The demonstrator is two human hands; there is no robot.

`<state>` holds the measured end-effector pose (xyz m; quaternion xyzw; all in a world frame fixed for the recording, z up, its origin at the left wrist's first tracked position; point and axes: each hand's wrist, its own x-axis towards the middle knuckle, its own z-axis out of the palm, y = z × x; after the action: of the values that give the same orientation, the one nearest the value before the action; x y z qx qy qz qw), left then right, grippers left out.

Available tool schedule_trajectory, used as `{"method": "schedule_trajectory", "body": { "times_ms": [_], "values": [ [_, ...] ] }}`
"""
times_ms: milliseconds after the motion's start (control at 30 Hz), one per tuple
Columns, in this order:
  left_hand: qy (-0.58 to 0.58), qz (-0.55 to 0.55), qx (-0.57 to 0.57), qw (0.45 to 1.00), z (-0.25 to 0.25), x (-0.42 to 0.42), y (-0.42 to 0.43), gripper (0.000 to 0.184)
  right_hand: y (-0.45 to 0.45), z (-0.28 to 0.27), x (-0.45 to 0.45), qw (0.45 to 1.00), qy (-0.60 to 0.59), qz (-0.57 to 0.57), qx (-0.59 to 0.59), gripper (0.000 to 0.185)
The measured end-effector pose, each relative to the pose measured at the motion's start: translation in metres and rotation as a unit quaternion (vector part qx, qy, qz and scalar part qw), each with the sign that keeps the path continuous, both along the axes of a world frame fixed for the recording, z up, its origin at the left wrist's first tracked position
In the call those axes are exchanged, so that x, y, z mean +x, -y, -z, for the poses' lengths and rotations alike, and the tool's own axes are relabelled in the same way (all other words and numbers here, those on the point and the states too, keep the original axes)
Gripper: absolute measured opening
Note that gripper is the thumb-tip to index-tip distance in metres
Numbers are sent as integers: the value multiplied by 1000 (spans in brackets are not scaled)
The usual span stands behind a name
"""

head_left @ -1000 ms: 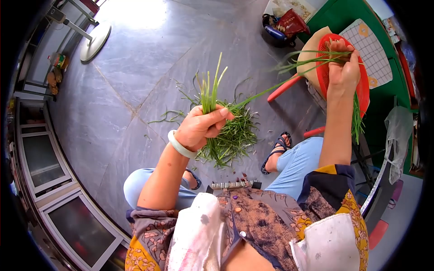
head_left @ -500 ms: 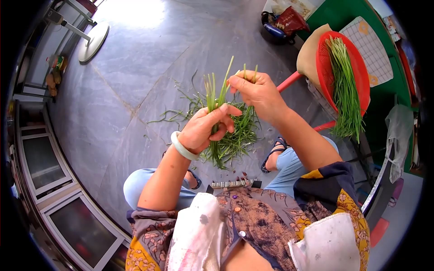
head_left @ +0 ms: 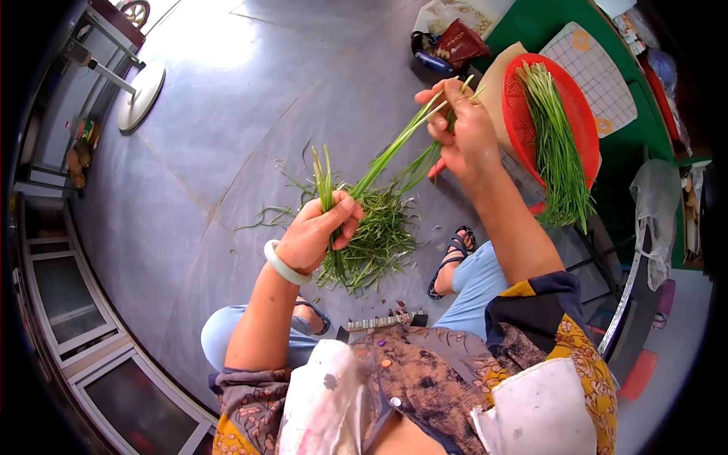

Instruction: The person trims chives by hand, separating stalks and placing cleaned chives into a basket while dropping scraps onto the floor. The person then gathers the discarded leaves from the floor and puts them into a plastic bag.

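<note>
My left hand (head_left: 318, 231), with a pale bangle (head_left: 285, 264) at its wrist, is closed around a small bunch of long green chives (head_left: 324, 182) whose pale ends point up. Up and to the right, my right hand (head_left: 466, 129) pinches several chive stalks (head_left: 402, 140) near their pale ends. These stretch down towards my left hand, and others droop below the right fingers. Under both hands a loose pile of green trimmings (head_left: 379, 239) lies on the grey floor. In a red plastic basket (head_left: 519, 114) at the right, a thick bunch of chives (head_left: 553, 136) hangs over the rim.
The basket rests by a green table (head_left: 527, 24) with a checked mat (head_left: 588, 72). Beyond it are a dark blue pot-like thing (head_left: 432, 61) and a dark red bag (head_left: 460, 44). Glass-fronted cabinets (head_left: 68, 280) line the left, near a round stand base (head_left: 144, 97).
My right hand has moved up and right, drawing several chive stalks away from the left hand. The left hand has closed more around its bunch. The view has shifted slightly.
</note>
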<state>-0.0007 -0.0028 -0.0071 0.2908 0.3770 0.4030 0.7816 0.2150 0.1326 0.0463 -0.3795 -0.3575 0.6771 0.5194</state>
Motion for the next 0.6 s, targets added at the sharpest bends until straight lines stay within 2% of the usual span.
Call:
{"method": "schedule_trajectory", "body": {
  "times_ms": [67,300,500,600],
  "values": [
    [-13,4,-4,1000,0,2,-1,25,2,0,-1,999,-6,8,-45,21],
    [-29,-11,9,999,-1,9,0,23,7,-6,-4,998,-35,-29,-36,41],
    [-46,-17,13,999,-2,10,-1,23,12,-5,-14,996,46,-70,8,28],
    [-55,-13,20,998,0,9,0,24,14,-1,-16,998,18,-58,-7,24]
  ]
}}
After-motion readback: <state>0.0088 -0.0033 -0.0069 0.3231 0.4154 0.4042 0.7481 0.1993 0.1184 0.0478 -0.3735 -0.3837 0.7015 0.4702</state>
